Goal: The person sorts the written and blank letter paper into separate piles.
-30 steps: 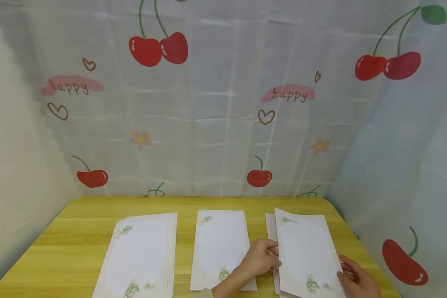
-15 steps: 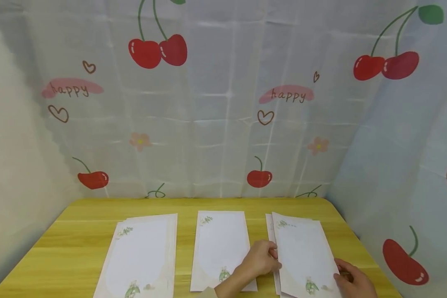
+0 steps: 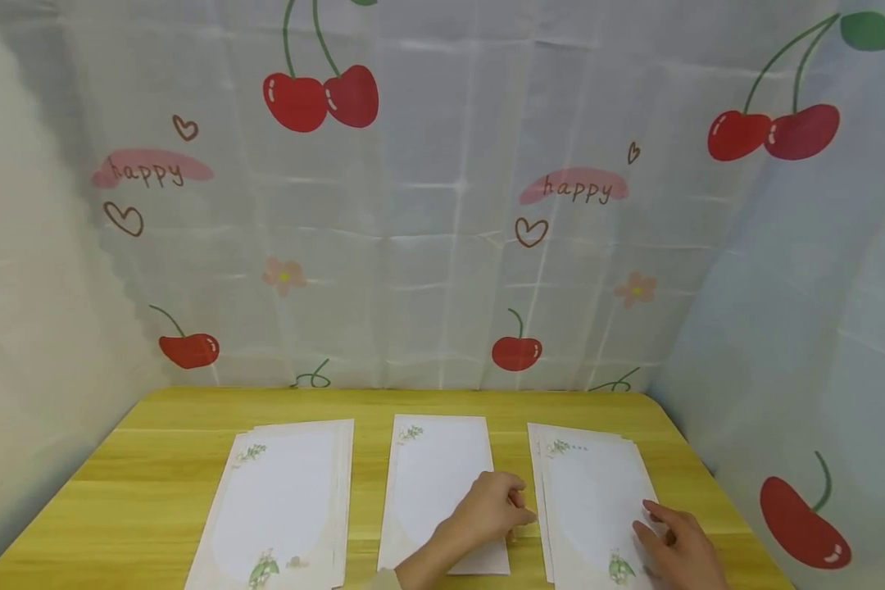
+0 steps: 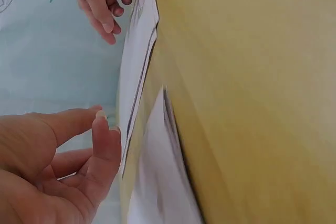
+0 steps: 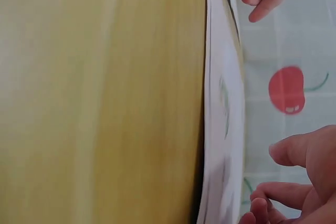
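Three piles of printed letter paper with green plant designs lie on the table. My right hand [image 3: 682, 547] hovers over the right edge of the right pile [image 3: 590, 500], thumb and fingers apart and holding nothing. Between the right pile and the middle pile [image 3: 435, 475] is my left hand [image 3: 487, 508], its forearm crossing the middle pile's lower corner. In the left wrist view that hand [image 4: 68, 166] has loosely bent fingers, thumb close to a fingertip, with no paper between them. The left pile [image 3: 280, 500] has slightly uneven edges, and neither hand is near it.
The yellow wood-grain table [image 3: 118, 492] has rounded far corners. Behind it hangs a pale curtain [image 3: 428, 205] with cherries and the word "happy"; more of the curtain [image 3: 804, 328] closes off the right side.
The top sheet of the right pile has come down flat onto the pile, and both hands have let go of it. The left hand has drawn back slightly left; the right hand has shifted left.
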Action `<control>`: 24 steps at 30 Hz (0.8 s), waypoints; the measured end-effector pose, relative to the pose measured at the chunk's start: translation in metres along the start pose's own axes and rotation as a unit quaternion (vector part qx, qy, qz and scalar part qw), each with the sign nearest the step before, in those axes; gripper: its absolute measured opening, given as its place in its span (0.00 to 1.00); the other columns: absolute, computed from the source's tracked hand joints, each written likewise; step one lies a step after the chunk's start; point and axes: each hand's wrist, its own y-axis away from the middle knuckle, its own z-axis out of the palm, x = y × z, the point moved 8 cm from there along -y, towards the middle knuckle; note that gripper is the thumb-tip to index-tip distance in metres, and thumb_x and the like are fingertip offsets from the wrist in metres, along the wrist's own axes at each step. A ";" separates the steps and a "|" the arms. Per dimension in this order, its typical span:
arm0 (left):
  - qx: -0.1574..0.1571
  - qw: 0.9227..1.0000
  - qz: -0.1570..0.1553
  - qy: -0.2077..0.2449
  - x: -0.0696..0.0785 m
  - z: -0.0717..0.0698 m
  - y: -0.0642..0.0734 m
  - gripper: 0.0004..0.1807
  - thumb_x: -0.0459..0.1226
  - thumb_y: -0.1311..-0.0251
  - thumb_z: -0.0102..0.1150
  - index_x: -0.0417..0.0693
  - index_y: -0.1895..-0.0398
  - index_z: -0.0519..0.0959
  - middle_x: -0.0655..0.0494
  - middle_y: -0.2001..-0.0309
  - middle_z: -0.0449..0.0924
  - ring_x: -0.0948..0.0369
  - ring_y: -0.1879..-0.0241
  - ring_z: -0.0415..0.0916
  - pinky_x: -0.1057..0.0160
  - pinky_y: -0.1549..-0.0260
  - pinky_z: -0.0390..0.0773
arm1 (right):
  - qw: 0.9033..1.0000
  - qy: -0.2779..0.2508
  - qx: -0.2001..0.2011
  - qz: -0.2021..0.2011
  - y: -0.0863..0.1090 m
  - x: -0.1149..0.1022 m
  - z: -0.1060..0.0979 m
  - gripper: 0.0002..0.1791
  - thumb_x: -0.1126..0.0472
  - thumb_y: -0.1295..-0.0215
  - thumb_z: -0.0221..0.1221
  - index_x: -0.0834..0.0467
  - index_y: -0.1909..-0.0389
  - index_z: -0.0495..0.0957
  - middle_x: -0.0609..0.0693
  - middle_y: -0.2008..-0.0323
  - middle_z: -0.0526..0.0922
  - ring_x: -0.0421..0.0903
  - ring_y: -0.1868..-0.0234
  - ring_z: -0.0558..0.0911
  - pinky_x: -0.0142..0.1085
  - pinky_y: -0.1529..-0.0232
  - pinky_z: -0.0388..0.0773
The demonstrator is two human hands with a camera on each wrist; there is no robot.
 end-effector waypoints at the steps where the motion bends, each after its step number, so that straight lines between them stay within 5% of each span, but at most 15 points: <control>1: 0.005 1.000 0.003 -0.009 -0.001 -0.008 0.003 0.10 0.28 0.45 0.69 0.27 0.66 0.80 0.61 0.79 0.73 0.65 0.89 0.75 0.73 0.87 0.71 | 1.000 0.000 0.000 -0.016 0.000 -0.009 0.003 0.31 0.55 0.31 0.61 0.74 0.37 0.69 0.63 0.54 0.75 0.51 0.64 0.70 0.37 0.68 0.70; 5: 0.034 0.998 0.000 -0.050 -0.010 -0.044 0.015 0.17 0.30 0.45 0.69 0.26 0.56 0.81 0.60 0.76 0.75 0.68 0.88 0.73 0.72 0.87 0.72 | 0.997 -0.001 -0.002 -0.078 0.001 -0.046 0.018 0.27 0.58 0.32 0.62 0.72 0.39 0.73 0.60 0.54 0.77 0.47 0.67 0.69 0.35 0.70 0.69; 14: 0.090 0.984 -0.032 -0.151 -0.041 -0.125 0.063 0.16 0.35 0.45 0.71 0.29 0.60 0.81 0.59 0.75 0.75 0.66 0.77 0.69 0.68 0.79 0.71 | 0.977 -0.021 -0.015 -0.213 0.015 -0.124 0.066 0.22 0.60 0.37 0.67 0.67 0.45 0.80 0.51 0.57 0.77 0.42 0.68 0.70 0.35 0.68 0.70; 19: 0.114 0.967 -0.071 -0.217 -0.054 -0.144 0.083 0.20 0.42 0.44 0.72 0.31 0.72 0.78 0.55 0.75 0.69 0.59 0.74 0.65 0.62 0.77 0.68 | 0.969 0.004 -0.037 -0.245 0.018 -0.143 0.090 0.22 0.57 0.38 0.68 0.67 0.47 0.81 0.53 0.56 0.76 0.49 0.60 0.75 0.44 0.59 0.75; 24: 0.127 0.942 -0.110 -0.291 -0.061 -0.148 0.095 0.30 0.50 0.46 0.71 0.31 0.54 0.82 0.43 0.58 0.75 0.45 0.58 0.72 0.41 0.61 0.74 | 0.965 0.035 -0.052 -0.256 0.024 -0.157 0.108 0.27 0.52 0.38 0.68 0.69 0.47 0.80 0.55 0.55 0.75 0.56 0.52 0.75 0.51 0.53 0.74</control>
